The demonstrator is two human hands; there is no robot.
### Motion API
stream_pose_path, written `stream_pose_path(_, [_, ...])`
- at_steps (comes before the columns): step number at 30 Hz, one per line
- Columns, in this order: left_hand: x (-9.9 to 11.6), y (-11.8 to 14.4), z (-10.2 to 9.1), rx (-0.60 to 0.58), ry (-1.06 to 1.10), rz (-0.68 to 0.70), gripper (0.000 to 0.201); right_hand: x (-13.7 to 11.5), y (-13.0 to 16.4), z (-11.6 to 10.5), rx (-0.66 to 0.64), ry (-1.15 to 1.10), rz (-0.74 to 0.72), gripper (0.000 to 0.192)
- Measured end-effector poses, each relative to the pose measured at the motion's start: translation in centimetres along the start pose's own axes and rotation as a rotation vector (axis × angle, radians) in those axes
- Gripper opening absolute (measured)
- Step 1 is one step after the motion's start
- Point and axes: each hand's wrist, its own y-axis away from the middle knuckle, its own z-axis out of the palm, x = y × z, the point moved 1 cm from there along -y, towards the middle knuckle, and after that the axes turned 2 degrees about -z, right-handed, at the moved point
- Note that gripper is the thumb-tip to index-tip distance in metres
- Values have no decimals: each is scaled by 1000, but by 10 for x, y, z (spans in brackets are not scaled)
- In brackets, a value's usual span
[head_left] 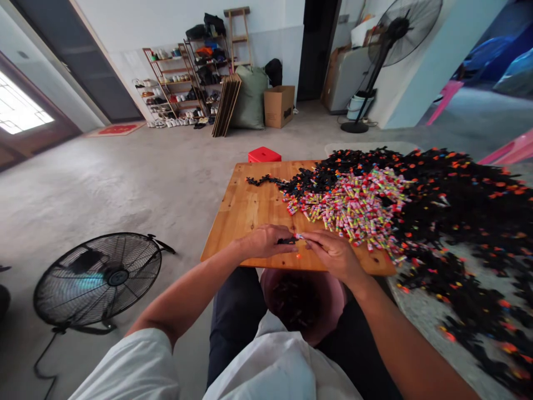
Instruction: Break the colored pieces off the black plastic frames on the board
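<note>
Over the near edge of the wooden table [250,214], my left hand [264,240] is closed around a small black plastic piece [285,241]. My right hand [335,253] pinches a small, brightly coloured tube [298,236], which meets the black piece's end; whether it is inserted I cannot tell. Just below the fingers lies a tiny orange bit [298,256]. Right of my hands is a heap of pink, yellow and red printed tubes [353,205]. Behind and beside it spreads a larger pile of black pieces with orange parts [458,194].
Between my knees stands a pink bucket [337,297] with dark pieces inside. A black floor fan [116,276] is at left on the concrete floor. Beyond the table are a red stool [264,154], a cardboard box [278,106], a green sack [250,97] and a pedestal fan [377,69].
</note>
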Motion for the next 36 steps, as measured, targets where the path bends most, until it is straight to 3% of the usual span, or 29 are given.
stream_pose_path(3, [4, 1, -4, -33, 75, -61, 30, 3, 0, -2, -26, -44, 13, 25])
stream_pose_path(6, [4, 2, -4, -57, 161, -103, 42, 2, 0, -3, -33, -74, -2, 24])
stream_pose_path(16, [-11, -4, -2, -200, 363, -72, 47, -7, 13, 5, 36, -121, 12, 28])
stream_pose_path(23, [-7, -7, -8, -318, 468, -86, 41, -7, 19, 16, 73, -444, 275, 23])
stream_pose_path(28, [5, -8, -10, -264, 356, -122, 33, 4, 23, 24, -9, -615, 506, 37])
stream_pose_path(36, [8, -9, -8, -238, 271, -130, 32, 4, 24, 35, 104, -678, 562, 43])
